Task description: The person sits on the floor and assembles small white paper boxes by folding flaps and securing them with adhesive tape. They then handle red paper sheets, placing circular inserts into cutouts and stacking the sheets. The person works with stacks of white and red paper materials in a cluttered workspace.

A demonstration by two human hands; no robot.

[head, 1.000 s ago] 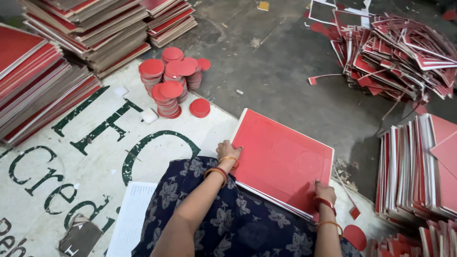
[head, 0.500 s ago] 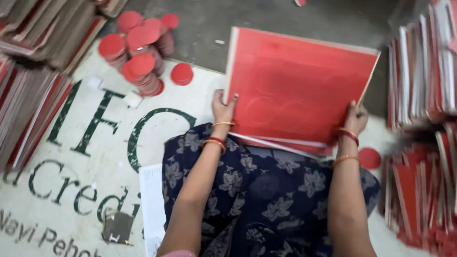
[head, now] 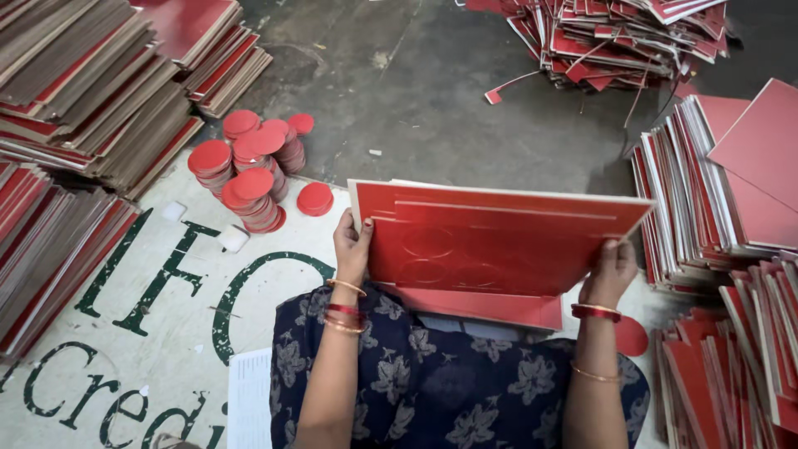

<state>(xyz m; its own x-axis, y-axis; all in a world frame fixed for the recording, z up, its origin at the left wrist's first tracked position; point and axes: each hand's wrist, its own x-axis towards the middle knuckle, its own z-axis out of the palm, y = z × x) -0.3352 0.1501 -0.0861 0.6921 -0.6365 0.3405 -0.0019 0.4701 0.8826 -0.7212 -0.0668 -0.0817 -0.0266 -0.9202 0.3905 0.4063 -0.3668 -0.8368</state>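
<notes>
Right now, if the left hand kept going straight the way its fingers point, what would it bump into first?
The left hand points up along the edge of the red boards it grips. Past them lies the small stack of red discs, probably first, though depth is unclear.

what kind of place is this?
Likely a small floor-level workshop cutting discs from board: tall stacks of red sheets, piles of red discs, punched scrap, and both hands lifting a red sheet.

Dark blue dress with pale flowers, red and gold bangles on both wrists, red-painted thumbnail.
</notes>
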